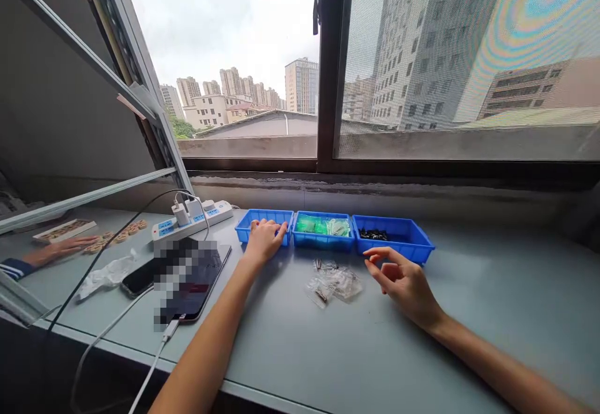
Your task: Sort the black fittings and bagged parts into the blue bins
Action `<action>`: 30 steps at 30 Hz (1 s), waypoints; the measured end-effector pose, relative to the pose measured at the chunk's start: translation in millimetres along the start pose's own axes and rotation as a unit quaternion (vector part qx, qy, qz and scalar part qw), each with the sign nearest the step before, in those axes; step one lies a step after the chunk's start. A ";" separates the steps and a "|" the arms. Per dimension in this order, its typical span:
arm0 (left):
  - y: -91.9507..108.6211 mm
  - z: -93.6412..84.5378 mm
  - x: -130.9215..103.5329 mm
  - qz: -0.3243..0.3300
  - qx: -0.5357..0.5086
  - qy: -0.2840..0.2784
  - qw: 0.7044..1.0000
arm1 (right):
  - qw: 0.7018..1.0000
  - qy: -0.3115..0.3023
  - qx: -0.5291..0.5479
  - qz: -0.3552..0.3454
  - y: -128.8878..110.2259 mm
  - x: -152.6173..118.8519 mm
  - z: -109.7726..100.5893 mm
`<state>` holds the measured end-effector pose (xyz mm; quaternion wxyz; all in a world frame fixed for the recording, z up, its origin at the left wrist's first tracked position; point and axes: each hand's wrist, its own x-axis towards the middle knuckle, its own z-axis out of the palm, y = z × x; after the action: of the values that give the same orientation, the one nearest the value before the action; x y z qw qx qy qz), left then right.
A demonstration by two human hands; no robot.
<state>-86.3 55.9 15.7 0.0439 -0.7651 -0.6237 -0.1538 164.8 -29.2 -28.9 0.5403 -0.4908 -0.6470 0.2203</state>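
Three blue bins stand in a row below the window. My left hand [266,239] rests over the front edge of the left bin [244,234], its fingertips partly hidden inside. Green and whitish packets [323,225] lie in the middle bin [324,242]. The right bin [407,250] holds small black parts [374,234]. Just in front of it, my right hand [396,276] hovers with thumb and forefinger apart and nothing between them. Small clear bags [342,282], some with metal pieces, lie on the table between my hands.
A power strip [192,221], a tablet [201,282], a phone [140,276] and cables occupy the table's left side. Beyond a metal frame [89,198], another person's hand [70,248] touches the table near small wooden pieces [110,239] and crumpled plastic [105,276].
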 end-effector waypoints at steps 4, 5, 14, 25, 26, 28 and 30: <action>0.6 1.0 -0.3 0.011 0.004 0.035 0.999 | 1.000 -0.021 -0.013 -0.003 -0.3 0.0 0.0; 2.4 -0.1 -1.2 0.014 0.002 0.064 0.998 | 0.999 -0.028 -0.021 -0.007 0.1 0.1 0.0; 48.7 -17.4 -24.5 0.261 -0.072 0.076 0.960 | 0.966 -0.090 -0.233 -0.065 0.0 -0.2 -0.6; 54.2 10.5 -29.5 0.265 -0.116 -0.123 0.949 | 0.970 -0.113 -0.209 -0.050 8.9 -4.6 2.3; 54.7 9.6 -29.1 0.263 -0.118 -0.125 0.949 | 0.972 -0.113 -0.201 -0.040 8.5 -4.8 2.9; 56.6 7.6 -28.9 0.263 -0.124 -0.126 0.949 | 0.975 -0.116 -0.185 -0.025 6.2 -5.5 4.0; 58.8 6.5 -29.2 0.266 -0.131 -0.125 0.947 | 0.978 -0.121 -0.167 -0.018 2.6 -6.6 5.3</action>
<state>-33.3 17.3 8.5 -0.0952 -0.9154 -0.3722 -0.1199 160.5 -32.6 -35.8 0.3726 -0.5317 -0.7441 0.1572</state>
